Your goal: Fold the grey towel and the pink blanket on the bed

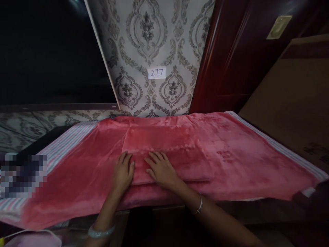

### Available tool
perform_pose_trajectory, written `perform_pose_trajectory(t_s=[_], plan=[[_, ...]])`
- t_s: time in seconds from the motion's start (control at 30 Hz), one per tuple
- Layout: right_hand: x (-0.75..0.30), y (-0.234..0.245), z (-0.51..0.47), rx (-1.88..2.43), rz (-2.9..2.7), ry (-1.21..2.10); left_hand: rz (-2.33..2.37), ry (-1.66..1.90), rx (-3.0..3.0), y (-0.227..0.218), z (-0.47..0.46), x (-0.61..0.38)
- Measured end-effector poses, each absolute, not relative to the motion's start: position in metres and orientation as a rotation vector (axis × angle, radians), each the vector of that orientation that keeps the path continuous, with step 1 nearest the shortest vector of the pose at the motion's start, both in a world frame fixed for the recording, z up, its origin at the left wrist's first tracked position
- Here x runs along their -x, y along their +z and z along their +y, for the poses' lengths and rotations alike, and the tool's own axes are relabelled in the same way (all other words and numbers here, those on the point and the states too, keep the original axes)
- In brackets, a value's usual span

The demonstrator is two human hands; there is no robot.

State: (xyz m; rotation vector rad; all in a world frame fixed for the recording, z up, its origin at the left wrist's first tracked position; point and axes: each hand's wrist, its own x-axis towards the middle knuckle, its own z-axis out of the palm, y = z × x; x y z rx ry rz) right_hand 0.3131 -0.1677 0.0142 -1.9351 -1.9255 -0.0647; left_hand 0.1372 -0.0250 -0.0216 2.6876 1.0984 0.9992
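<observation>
A plush red-pink blanket (231, 171) lies spread over a surface, with a folded red plush cloth (187, 164) on top of it near the middle. My left hand (123, 171) rests on the left edge of the folded cloth, fingers stretched forward and thumb apart. Flat on the cloth's middle lies my right hand (161, 168), its fingers spread. Neither hand grips anything. Under the blanket, a striped cloth (69, 137) shows along the left and right sides.
A large dark television (51, 55) stands at the back left. Patterned wallpaper (149, 34) with a "277" label (157, 72) is behind. A dark red door (226, 58) and a large brown cardboard box (295, 99) are on the right. Part of the left is pixelated.
</observation>
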Motion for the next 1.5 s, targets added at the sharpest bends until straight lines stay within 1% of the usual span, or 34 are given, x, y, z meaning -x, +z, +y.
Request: perform_pose_trajectory(t_s=[0.23,0.6,0.97,1.33,1.5], plan=[[-0.315,-0.003,-0.172,1.910,-1.931,-0.148,1.108,0.996,-2.703,-0.021,-0.030,-0.138],[-0.313,0.005,-0.177,1.939,-1.945,-0.139,1.092,1.037,-2.658,-0.027,-0.027,-0.138],[-0.342,-0.013,-0.225,1.865,-2.002,-0.204,0.960,1.010,-2.649,-0.033,-0.027,-0.121],[-0.409,-0.030,-0.278,2.033,-1.819,-0.433,0.735,0.803,-2.876,-0.030,-0.034,-0.087],[-0.420,-0.032,-0.290,2.090,-1.815,-0.429,0.731,0.746,-2.912,-0.029,-0.031,-0.084]])
